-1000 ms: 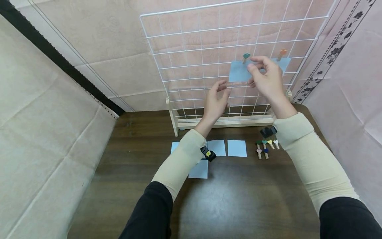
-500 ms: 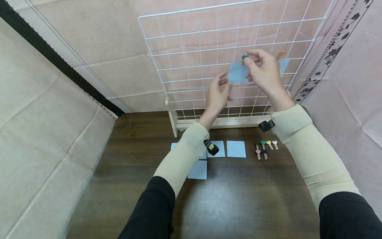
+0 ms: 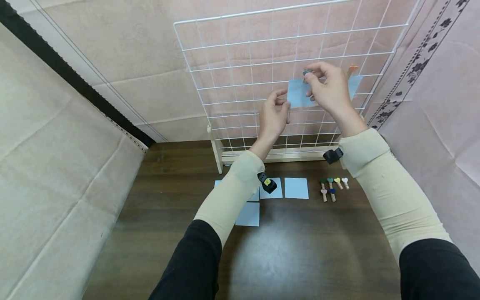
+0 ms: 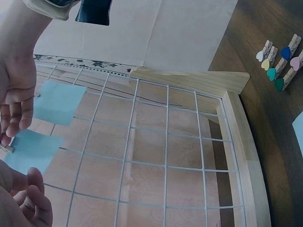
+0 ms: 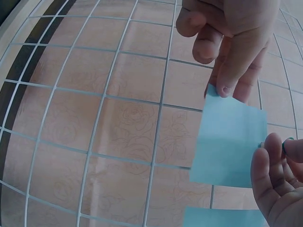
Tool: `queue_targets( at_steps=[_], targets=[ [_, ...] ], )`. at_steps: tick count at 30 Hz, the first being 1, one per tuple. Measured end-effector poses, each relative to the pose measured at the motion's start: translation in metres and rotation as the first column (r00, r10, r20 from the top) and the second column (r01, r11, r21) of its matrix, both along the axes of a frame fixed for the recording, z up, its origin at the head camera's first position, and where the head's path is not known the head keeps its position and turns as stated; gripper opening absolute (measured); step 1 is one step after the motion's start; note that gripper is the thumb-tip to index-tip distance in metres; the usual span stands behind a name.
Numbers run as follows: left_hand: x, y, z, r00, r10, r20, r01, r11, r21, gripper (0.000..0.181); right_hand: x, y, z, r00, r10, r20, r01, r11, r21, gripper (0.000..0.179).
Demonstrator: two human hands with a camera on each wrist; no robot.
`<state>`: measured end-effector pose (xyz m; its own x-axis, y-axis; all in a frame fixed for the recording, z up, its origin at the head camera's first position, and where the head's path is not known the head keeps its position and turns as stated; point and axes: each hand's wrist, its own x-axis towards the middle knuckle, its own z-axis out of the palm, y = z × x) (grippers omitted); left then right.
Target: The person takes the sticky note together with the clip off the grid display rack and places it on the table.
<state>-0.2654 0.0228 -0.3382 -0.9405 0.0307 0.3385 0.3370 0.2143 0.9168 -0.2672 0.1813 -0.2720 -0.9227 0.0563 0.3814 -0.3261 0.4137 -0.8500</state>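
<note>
A light blue paper square (image 3: 298, 93) is against the white wire grid (image 3: 240, 79). My right hand (image 3: 330, 85) pinches a clothespin with a green heart (image 3: 306, 72) at the top edge of this paper. In the right wrist view, my left hand (image 5: 236, 52) pinches one corner of the paper (image 5: 229, 139), thumb in front. The left wrist view shows my left hand (image 4: 23, 196) below the paper (image 4: 33, 150) and my right hand (image 4: 16, 94) above it. To the right, a second blue paper (image 3: 354, 85) hangs from an orange-topped clothespin (image 3: 352, 69).
More blue paper squares (image 3: 296, 188) lie on the dark wooden table (image 3: 285, 254), some partly under my left forearm. Several heart-topped clothespins (image 3: 332, 191) lie at the right. The grid stands on a pale wooden base (image 3: 288, 156). Patterned cloth (image 3: 431, 125) surrounds the table.
My right hand has moved left and its thumb now covers the green-heart clothespin. The paper has come down slightly, and my left hand has risen closer to its lower left corner.
</note>
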Motion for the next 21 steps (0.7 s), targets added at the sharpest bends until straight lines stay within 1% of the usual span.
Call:
queue_targets(
  at_steps=[5, 12, 19, 21],
  targets=[
    [0.0006, 0.0002, 0.0015, 0.999, 0.020, -0.032, -0.021, 0.999, -0.036, 0.037, 0.0016, -0.0012, 0.0007, 1.000, -0.004, 0.004, 0.004, 1.000, -0.005, 0.031],
    [0.0009, -0.0028, 0.0021, 0.997, 0.048, -0.055, -0.052, 0.996, -0.070, 0.035, 0.0014, -0.0029, -0.0004, 1.000, -0.014, 0.000, 0.014, 1.000, -0.005, 0.028],
    [0.0024, -0.0052, 0.0014, 0.997, 0.036, -0.072, -0.041, 0.997, -0.071, 0.032, 0.0015, -0.0032, 0.0003, 1.000, -0.028, 0.000, 0.028, 0.999, -0.021, 0.025],
    [0.0032, -0.0060, 0.0010, 0.996, 0.040, -0.079, -0.046, 0.996, -0.072, 0.032, 0.0018, -0.0032, 0.0014, 1.000, -0.031, -0.001, 0.031, 0.999, -0.024, 0.026]
  ],
)
